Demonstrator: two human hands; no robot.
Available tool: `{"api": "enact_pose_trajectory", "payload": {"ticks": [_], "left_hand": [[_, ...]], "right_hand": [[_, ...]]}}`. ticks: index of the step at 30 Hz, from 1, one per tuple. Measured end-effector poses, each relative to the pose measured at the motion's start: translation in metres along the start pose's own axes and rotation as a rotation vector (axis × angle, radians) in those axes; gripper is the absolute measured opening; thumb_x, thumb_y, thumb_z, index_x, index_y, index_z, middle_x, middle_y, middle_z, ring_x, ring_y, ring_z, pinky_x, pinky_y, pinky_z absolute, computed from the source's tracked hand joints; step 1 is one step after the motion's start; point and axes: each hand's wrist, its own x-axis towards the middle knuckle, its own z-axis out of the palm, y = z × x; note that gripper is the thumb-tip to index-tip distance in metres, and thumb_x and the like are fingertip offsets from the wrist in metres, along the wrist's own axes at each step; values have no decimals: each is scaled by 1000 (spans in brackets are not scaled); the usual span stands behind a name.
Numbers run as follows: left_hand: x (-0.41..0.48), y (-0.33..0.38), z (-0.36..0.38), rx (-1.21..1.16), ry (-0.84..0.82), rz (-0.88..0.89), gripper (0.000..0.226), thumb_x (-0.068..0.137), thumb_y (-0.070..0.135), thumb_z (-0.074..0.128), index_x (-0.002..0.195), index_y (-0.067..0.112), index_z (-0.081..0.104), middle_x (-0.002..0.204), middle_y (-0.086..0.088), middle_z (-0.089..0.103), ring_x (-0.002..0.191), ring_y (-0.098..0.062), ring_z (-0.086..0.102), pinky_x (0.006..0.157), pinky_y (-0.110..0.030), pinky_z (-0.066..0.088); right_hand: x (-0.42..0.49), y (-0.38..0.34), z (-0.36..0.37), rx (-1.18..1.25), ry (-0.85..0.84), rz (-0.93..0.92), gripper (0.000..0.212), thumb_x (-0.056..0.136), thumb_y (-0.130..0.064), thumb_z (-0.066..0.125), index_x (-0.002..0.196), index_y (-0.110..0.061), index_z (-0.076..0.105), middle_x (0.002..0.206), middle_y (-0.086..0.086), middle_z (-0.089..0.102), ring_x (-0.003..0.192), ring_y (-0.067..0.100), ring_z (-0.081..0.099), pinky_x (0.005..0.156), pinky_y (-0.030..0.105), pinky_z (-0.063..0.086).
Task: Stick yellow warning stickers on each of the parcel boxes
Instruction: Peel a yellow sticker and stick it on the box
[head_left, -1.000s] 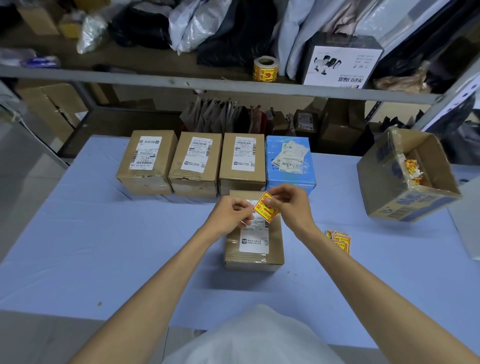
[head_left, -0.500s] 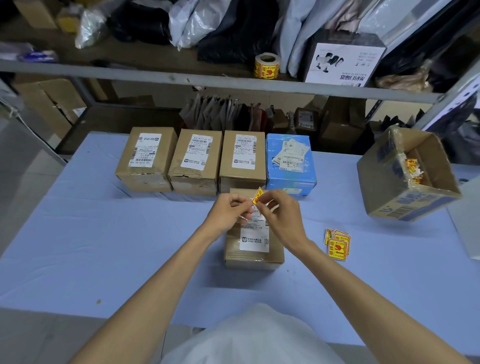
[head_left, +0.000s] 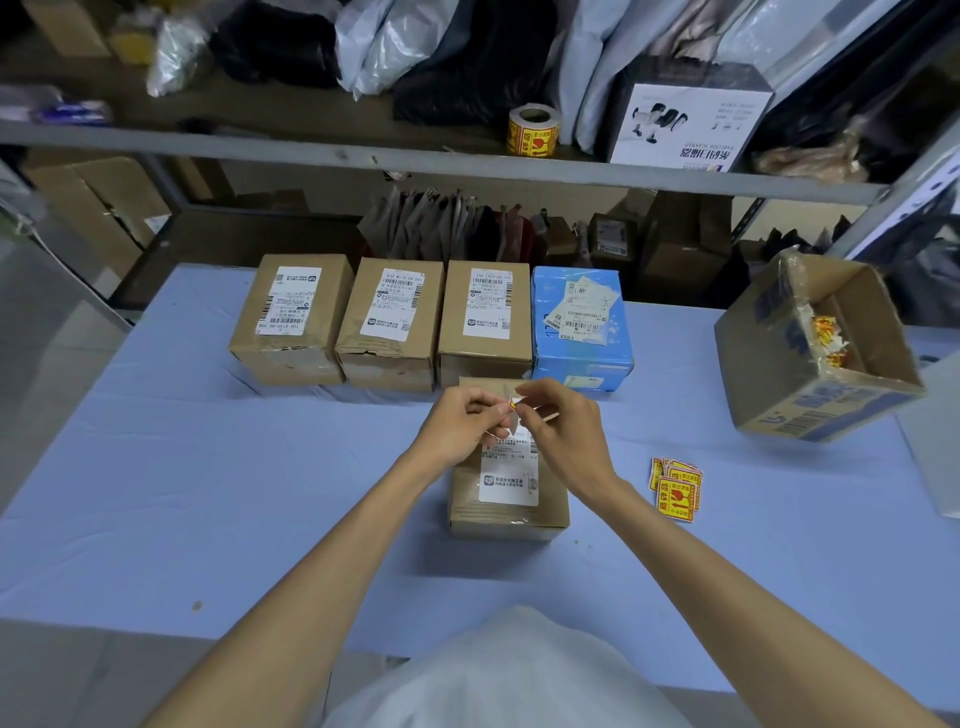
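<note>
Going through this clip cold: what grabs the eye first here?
Both hands, left hand and right hand, pinch a small yellow sticker above the near brown box at table centre. Behind stands a row of four parcels, the blue box rightmost; loose stickers lie right.

The white box (head_left: 685, 122) on the shelf at one o'clock bears upside-down print, "BARCODE SCANNER". The brown parcels' white shipping labels (head_left: 397, 304) carry barcodes and digits too small to read. The yellow stickers (head_left: 675, 491) at three o'clock show red characters.
</note>
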Motion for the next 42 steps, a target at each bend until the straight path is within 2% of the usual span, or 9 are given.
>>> {"api": "enact_pose_trajectory", "payload": {"ticks": [6, 12, 15, 18, 24, 31, 35, 39, 42], "left_hand": [[2, 0, 1, 22, -14, 11, 7, 94, 8, 57, 96, 6, 64, 74, -3, 67, 58, -2, 63, 60, -20, 51], [3, -1, 1, 59, -25, 22, 14, 95, 9, 56, 102, 0, 65, 76, -5, 68, 59, -2, 64, 58, -14, 51], [4, -1, 0, 63, -37, 37, 16, 94, 7, 56, 103, -2, 65, 77, -6, 68, 59, -2, 63, 58, -14, 50], [3, 0, -1, 64, -49, 55, 14, 94, 9, 58, 100, -1, 66, 77, -6, 68, 61, -5, 64, 61, -17, 51], [6, 1, -1, 52, -11, 63, 8, 91, 9, 60, 86, 14, 65, 80, -8, 69, 70, -14, 65, 71, -28, 54], [5, 3, 2, 49, -5, 105, 10, 89, 17, 62, 79, 16, 62, 79, -5, 67, 75, -16, 65, 68, -28, 51], [8, 1, 3, 93, -34, 134, 18, 90, 29, 65, 81, 14, 62, 76, 0, 67, 75, -15, 65, 77, -37, 54], [10, 2, 1, 100, -32, 145, 13, 93, 18, 59, 83, 11, 60, 75, 0, 67, 74, -14, 66, 79, -37, 54], [13, 3, 2, 52, 3, 92, 9, 94, 12, 55, 86, 15, 57, 82, -3, 68, 76, -17, 70, 73, -28, 53]], "right_hand": [[2, 3, -1, -2, 1, 16, 8, 88, -14, 63, 95, -14, 67, 81, -6, 69, 75, 6, 64, 70, 27, 55], [2, 0, -3, 36, -34, 14, 14, 87, -26, 67, 90, -13, 70, 79, -8, 69, 75, 1, 64, 65, 19, 53], [3, 0, -4, 50, -45, 16, 12, 87, -23, 68, 89, -11, 71, 78, -6, 70, 74, 2, 65, 65, 18, 53], [3, -1, -4, 50, -49, 10, 9, 88, -19, 66, 88, -12, 71, 77, -6, 70, 73, 3, 65, 67, 21, 54], [6, -2, -5, 118, -45, 70, 9, 88, -17, 65, 88, -10, 70, 76, -2, 72, 72, 8, 68, 69, 32, 58], [5, -7, -5, 199, -41, 118, 8, 87, -15, 65, 86, -10, 71, 73, 0, 72, 65, 11, 69, 64, 32, 59], [4, -9, -5, 257, -37, 142, 10, 89, -16, 64, 87, -8, 71, 72, 2, 72, 66, 13, 70, 60, 25, 57], [5, -9, -6, 335, -9, 191, 8, 86, -6, 61, 87, -4, 70, 73, 8, 72, 66, 20, 70, 60, 27, 57], [6, -9, -6, 344, 13, 213, 10, 86, -2, 58, 89, -2, 68, 75, 11, 71, 65, 21, 70, 60, 28, 58]]}}
